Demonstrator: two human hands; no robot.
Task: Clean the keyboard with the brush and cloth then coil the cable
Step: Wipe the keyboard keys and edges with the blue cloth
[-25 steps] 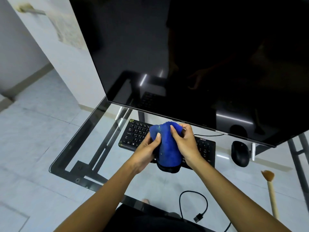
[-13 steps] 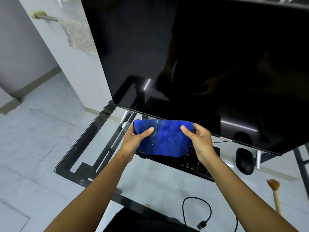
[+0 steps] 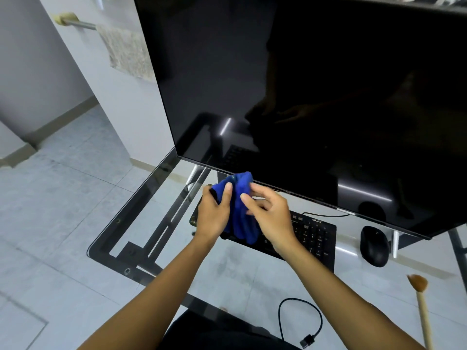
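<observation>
A blue cloth (image 3: pixel 240 205) hangs bunched between my hands, above the left half of a black keyboard (image 3: pixel 313 236). My left hand (image 3: pixel 213 215) grips the cloth's upper left part. My right hand (image 3: pixel 270 213) is beside the cloth with fingers spread, its fingertips touching the cloth's right side; whether it grips is unclear. The keyboard's black cable (image 3: pixel 300 322) loops on the glass near the front edge, its USB plug (image 3: pixel 307 340) lying free. A wooden brush (image 3: pixel 420 304) with tan bristles rests at the right.
The glass desk (image 3: pixel 118 238) has a dark metal frame. A big dark monitor (image 3: pixel 316 97) leans over the keyboard. A black mouse (image 3: pixel 374 246) sits right of the keyboard. A tiled floor and a wall with a towel rail lie to the left.
The cloth was stretched wide between both hands half a second ago; it is now gathered into a hanging bunch, my hands have come together, and my right hand's fingers have opened.
</observation>
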